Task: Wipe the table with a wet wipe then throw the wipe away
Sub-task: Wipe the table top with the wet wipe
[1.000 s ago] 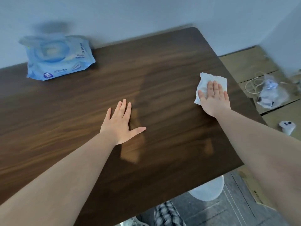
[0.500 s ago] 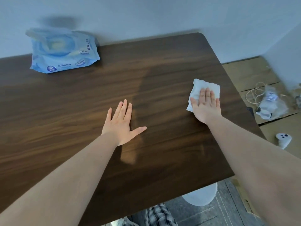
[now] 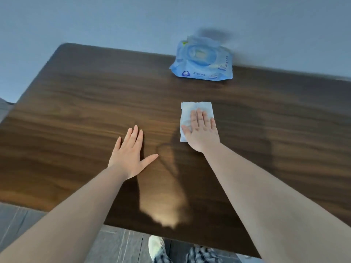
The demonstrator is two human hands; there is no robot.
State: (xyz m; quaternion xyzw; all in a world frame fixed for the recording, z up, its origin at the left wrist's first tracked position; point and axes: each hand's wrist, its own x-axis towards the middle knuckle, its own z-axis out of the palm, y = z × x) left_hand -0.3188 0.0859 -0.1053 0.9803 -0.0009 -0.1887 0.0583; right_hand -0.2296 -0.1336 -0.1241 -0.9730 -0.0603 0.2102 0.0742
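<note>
Wiping underway: right hand (image 3: 202, 131) flat, pressing wet wipe (image 3: 193, 112) on counter (image 3: 76, 111); left hand (image 3: 131, 154) splayed, empty; wipes pack (image 3: 203, 63) at 1 o'clock. Disposal pending.

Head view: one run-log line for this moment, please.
phase: wiping | right hand: flat on wipe | left hand: flat on table, empty | pack: far edge | disposal: not yet

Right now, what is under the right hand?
The right hand lies flat on the white wet wipe, pressing it onto the wooden table. The wipe's near right part is covered by the hand.
</note>
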